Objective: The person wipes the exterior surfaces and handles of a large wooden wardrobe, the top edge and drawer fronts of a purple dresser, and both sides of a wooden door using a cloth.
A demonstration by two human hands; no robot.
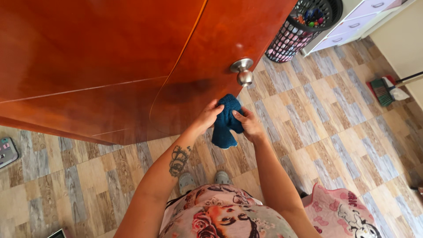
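Varnished wood: a glossy orange-brown door (110, 57) fills the upper left of the view, with a darker smudged patch just left of and below its knob.
Far left floor: a small grey device (6, 152) lies on the patterned tile floor (335, 132), cut by the frame edge.
Left hand: the left hand (207, 117), on a tattooed forearm, pinches the upper left edge of a blue cloth (225, 122) between thumb and fingers.
Cloth: dark blue terry, bunched, held in the air just below the knob and close against the door's edge, its lower end hanging free.
Right hand: the right hand (250, 124) grips the cloth's right side, thumb pressed on top, fingers curled beneath.
Door knob: a brushed metal door knob (242, 71) sits just above the cloth, apart from it.
Step in hand: judged from the grips, the cloth is being gathered or refolded between both hands beside the door.
Next move calls for: a firm one-hand hold on a flat pad of cloth, lifted to the knob or the smudged panel.
Upper right: a black laundry basket (304, 24) stands near white drawers (361, 20); a broom head (382, 90) lies by the wall.
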